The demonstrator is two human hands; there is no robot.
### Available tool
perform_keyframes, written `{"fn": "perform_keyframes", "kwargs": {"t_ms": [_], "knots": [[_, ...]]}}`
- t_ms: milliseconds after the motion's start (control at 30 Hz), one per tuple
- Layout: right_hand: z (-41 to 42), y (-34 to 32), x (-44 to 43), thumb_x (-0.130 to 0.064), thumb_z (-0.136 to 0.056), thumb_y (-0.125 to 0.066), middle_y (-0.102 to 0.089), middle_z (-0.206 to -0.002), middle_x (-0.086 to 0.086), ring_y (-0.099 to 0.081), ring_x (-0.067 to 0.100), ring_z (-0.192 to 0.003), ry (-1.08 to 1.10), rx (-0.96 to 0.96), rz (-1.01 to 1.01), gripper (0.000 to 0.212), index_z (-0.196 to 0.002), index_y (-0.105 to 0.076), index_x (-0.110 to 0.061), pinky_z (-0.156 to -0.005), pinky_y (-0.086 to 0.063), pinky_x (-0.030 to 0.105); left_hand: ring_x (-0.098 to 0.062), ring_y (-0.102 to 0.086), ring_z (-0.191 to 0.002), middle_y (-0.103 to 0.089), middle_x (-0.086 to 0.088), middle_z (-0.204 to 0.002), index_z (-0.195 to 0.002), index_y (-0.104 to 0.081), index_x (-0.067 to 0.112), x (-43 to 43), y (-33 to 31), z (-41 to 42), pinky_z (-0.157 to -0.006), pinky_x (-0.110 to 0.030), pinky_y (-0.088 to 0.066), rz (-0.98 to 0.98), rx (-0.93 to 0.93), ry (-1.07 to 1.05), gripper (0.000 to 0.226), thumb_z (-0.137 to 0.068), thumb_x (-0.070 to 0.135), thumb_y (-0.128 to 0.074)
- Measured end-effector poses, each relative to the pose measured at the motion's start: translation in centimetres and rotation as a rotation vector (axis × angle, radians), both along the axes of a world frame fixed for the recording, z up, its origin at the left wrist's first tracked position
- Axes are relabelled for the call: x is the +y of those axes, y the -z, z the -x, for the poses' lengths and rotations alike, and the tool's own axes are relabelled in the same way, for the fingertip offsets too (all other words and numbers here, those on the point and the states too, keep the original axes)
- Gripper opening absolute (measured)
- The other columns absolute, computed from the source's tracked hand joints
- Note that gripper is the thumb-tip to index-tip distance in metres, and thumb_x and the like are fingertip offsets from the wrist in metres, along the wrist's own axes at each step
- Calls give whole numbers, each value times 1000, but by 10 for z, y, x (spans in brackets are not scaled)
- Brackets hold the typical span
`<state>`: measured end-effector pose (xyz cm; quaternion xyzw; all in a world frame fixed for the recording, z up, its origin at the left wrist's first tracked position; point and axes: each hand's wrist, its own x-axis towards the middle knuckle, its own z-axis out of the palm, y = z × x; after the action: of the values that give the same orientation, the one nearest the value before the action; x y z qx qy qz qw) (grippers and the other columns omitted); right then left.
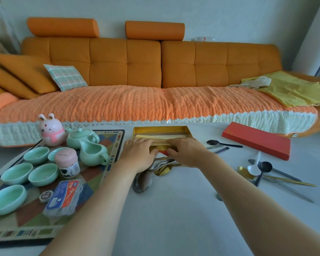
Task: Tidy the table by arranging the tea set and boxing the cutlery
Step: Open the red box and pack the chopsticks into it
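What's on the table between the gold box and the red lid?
Head view: a black spoon and two short grey metal pieces lie between gold box and red lid.

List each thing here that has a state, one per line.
gold box: open, sticks inside.
red lid: off, flat on the table.
teapot: lidded, upright.
pink jar: closed.
tea cups: upright.
loose cutlery: unboxed, on the table.
left hand: rests on the box's near edge.
right hand: likewise.

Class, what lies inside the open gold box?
Long gold sticks lie in the gold box; the left hand and right hand cover its near part.
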<state>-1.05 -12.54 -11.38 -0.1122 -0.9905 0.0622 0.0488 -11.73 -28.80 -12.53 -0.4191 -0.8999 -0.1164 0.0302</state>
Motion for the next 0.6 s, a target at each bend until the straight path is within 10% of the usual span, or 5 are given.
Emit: {"fn": "perform_keyframes", "kwargs": {"t_ms": [267,433,600], "knots": [[-9,-7,5,-10,-81,-55,-61,-98,-2,-56,21,-93,-51,406,146,25,-96,-72,-20,-81,-49,39,-19,-41,-111,-49,6,-114,-114,-57,25,10,-13,-23,-95,-34,-33,-220,173,135,26,-93,41,-55],[-35,-14,1,-19,-77,-49,-68,-76,-8,-60,17,-71,-5,223,153,28,-78,-74,-31,-67,-55,37,-15,-44,-104,-52,7,-99,-93,-59,27,10,-18,-43,-88,-33,-41,-162,63,246,20,-81,42,-66],[-60,-9,-5,-12,-85,-47,-69,-103,-16,-61,9,-94,-44,68,106,40,-105,-74,-34,-83,-49,23,-14,-46,-104,-52,10,-99,-98,-62,33,3,-12,-50,-81,-28,-42,-91,34,258,19,-82,41,-68]]}}
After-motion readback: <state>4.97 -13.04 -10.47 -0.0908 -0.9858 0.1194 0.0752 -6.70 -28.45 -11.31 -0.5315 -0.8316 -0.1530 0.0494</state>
